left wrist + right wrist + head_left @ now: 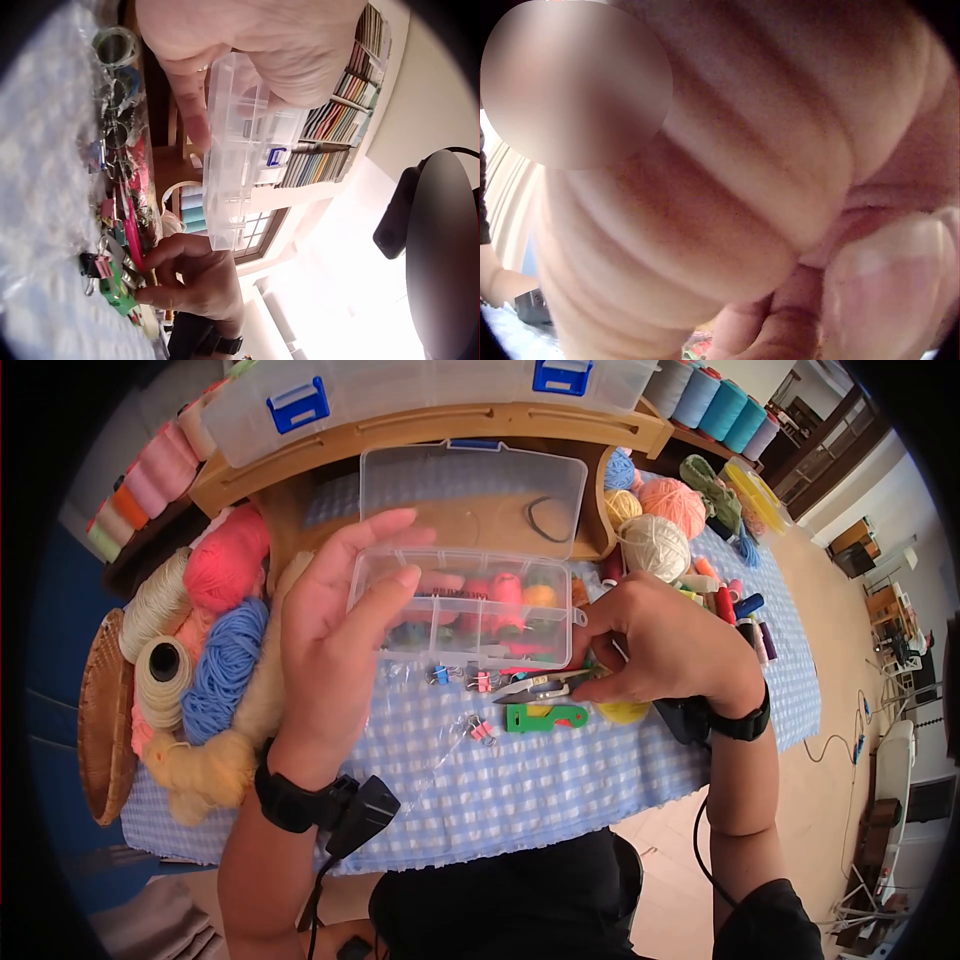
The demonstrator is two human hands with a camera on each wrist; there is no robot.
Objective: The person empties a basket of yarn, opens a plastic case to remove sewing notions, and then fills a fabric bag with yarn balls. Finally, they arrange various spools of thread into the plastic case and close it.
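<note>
My left hand (335,625) holds a clear plastic compartment box (460,632) tilted above the table, thumb across its near side and fingers behind. Pink and orange thread spools show through its walls. From the side, in the left wrist view, the box (229,161) appears shallow and clear. My right hand (670,635) is low at the table, its thumb and index finger pinching the end of metal thread snips (535,688). Just below the blades lies a green cutter (545,717). Folds of skin fill most of the right wrist view, hiding the fingertips' work.
Small binder clips (480,730) lie on the checked cloth (450,800). Yarn skeins and balls (225,670) crowd the left, beside a wicker basket (105,720). More yarn balls (655,545) and loose thread spools (745,605) sit at right. A wooden shelf (430,425) spans the back.
</note>
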